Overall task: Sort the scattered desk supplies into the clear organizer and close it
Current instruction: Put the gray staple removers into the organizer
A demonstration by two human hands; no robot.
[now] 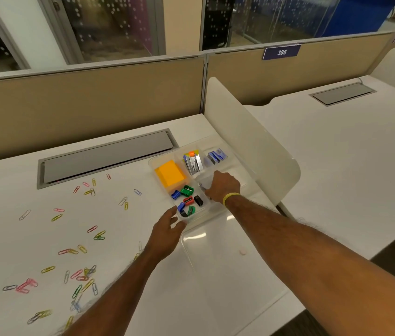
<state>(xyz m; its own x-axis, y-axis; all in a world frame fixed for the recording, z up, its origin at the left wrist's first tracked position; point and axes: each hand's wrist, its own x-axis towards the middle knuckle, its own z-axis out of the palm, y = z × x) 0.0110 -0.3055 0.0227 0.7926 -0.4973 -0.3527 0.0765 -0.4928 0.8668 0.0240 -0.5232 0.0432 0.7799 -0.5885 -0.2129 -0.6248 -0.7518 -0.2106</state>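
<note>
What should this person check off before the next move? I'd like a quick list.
1. Organizer steadied: ok, the left hand touches its near corner.
2. Lid out of the way: ok, it lies open and flat towards the person.
3. Right hand free for the next pick: cannot tell, its fingers point down into a compartment and are hidden.
4. Sharpeners sorted: ok, all in one compartment.
5. Paper clips sorted: not ok, many lie scattered on the desk.
6. Ready to close: not ok, because of the clips.
</note>
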